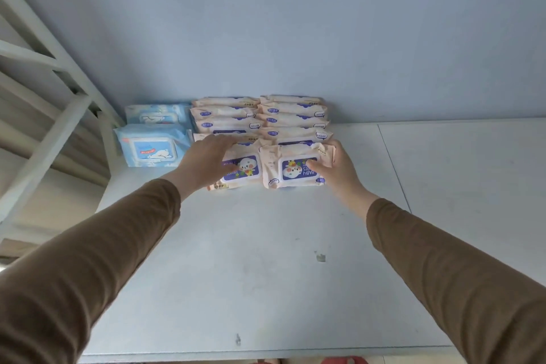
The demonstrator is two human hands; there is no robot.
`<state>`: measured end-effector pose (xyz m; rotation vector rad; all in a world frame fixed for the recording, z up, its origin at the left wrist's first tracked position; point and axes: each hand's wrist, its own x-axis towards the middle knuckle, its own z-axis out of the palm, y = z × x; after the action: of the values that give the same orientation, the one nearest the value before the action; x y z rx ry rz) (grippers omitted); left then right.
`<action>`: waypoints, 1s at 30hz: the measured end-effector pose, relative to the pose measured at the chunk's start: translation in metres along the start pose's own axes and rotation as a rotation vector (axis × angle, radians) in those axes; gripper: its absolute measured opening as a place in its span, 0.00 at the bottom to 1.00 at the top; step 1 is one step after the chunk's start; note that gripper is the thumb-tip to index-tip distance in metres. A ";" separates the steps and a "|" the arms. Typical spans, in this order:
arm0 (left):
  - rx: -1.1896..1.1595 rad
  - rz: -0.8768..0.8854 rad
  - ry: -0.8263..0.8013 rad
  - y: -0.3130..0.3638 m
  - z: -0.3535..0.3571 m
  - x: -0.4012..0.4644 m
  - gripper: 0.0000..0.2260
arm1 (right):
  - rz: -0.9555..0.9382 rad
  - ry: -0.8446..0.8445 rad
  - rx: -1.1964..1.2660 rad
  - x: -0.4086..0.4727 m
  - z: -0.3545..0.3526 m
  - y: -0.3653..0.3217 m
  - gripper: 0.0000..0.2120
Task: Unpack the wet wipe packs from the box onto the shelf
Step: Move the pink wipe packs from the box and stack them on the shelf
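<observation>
Both hands at back-left of shelf — right hand pinches right front pack, long axis crosswise; left hand flat, fingers straight, on left front pack.

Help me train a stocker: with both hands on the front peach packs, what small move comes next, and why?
Probably let go and draw both hands back. The left hand and right hand rest on two peach packs already lying on the shelf, in line with the rows behind.

A pale blue wall is seen behind a white shelf, whose top is marked by small scuffs and crossed by a seam on the right. White metal framing is seen at the left, lit softly and evenly
</observation>
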<state>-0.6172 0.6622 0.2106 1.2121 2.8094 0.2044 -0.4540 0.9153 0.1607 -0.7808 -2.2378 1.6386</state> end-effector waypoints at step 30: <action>0.146 0.012 0.277 0.087 0.016 -0.037 0.30 | -0.112 0.172 -0.578 -0.057 -0.037 0.024 0.36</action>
<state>-0.5271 0.6959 0.2088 1.3248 3.1029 0.1842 -0.3823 0.9185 0.1562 -0.8601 -2.5907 0.8324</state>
